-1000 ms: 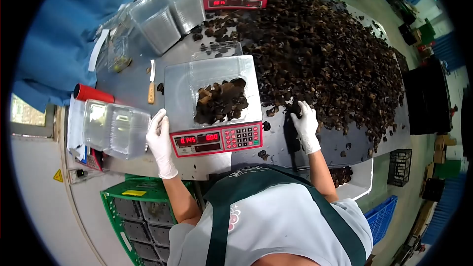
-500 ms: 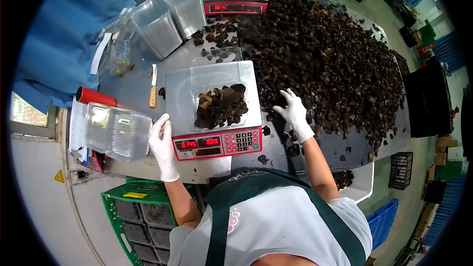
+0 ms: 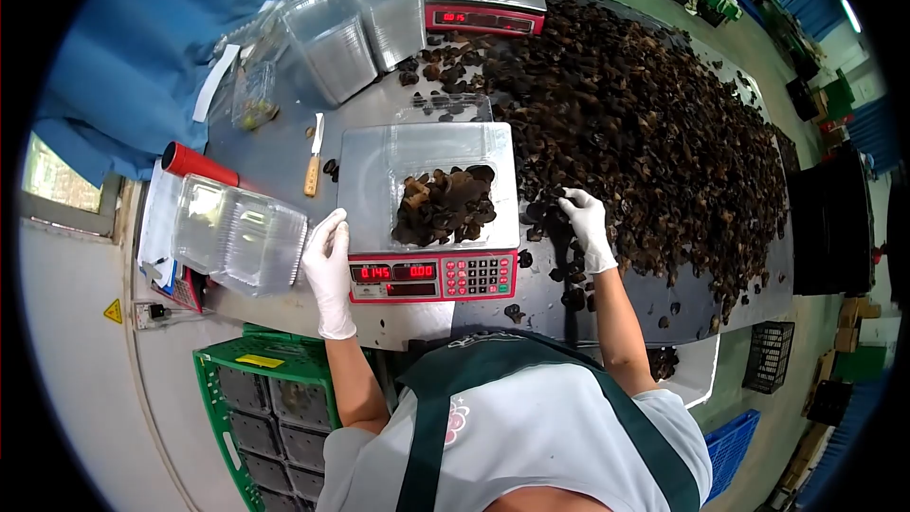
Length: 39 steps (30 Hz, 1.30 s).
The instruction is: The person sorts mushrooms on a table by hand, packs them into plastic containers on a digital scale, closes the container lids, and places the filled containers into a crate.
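Observation:
My gloved right hand [image 3: 590, 232] is at the near edge of a large heap of dark wood ear mushrooms [image 3: 654, 133], its thumb and fingers pinched on a dark piece. In front of me stands a red-trimmed digital scale [image 3: 431, 277] whose left display reads 0.145. A clear plastic clamshell box [image 3: 408, 166] lies open on its plate, with a pile of wood ears [image 3: 444, 207] in it. Beside the scale's left edge my gloved left hand [image 3: 329, 275] hovers or rests with loosely bent fingers and nothing visible in it.
Left of the scale lie a wooden-handled knife [image 3: 312, 171], an open clear box [image 3: 242, 237] and a red cylinder [image 3: 199, 163]. Stacked clear boxes [image 3: 332, 43] and a second scale [image 3: 485, 14] stand at the back. Below the table's left side is a green crate [image 3: 261, 351].
My right hand has closed from spread fingers to a pinch at the heap's edge. The view has shifted, so the table appears farther right. The scale still shows 0.145.

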Available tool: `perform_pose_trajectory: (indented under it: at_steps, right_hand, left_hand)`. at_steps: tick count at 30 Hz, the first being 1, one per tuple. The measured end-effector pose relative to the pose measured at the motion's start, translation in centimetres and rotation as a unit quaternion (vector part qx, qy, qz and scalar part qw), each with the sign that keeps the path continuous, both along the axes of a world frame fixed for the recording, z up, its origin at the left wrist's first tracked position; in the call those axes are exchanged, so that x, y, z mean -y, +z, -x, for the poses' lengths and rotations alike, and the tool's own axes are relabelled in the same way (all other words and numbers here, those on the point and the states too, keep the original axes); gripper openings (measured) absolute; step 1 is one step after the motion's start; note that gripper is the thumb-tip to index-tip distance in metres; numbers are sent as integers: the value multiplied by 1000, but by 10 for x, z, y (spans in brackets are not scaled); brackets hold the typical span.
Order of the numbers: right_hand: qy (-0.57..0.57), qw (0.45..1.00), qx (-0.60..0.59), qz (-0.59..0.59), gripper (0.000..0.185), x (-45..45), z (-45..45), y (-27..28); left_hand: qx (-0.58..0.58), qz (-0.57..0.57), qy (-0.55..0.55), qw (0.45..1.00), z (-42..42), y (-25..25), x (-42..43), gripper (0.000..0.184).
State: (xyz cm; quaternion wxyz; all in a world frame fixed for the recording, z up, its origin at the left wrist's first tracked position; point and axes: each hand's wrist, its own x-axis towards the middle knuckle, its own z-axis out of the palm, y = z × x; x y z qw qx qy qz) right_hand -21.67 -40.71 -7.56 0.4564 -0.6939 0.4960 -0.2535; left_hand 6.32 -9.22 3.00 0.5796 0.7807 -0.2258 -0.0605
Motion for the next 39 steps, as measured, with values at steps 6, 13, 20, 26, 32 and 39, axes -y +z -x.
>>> perform_pose_trajectory:
  at_steps: [6,13,20,26,32,39]
  right_hand:
    - [-51,962,153,-219,17,-2,-8,38]
    - [131,952,255,-109,17,-56,-82,115]
    - [351,821,-147,426,31,-107,-144,119]
    - [313,903,-35,292,47,-88,-124,141]
    - [198,974,-36,105,26,-65,-72,142]
    - [135,989,-42,33,25,-50,-37,117]
  left_hand:
    - [-7,15,-20,1000,2,1,9,20]
    - [79,13,-66,995,21,6,30,21]
    - [208,-49,-114,970,39,-1,50,44]
    - [162,0,-76,984,25,-1,38,35]
    - [99,0,-42,994,-10,-4,29,31]
    - [-14,-17,-87,996,-50,-7,44,37]
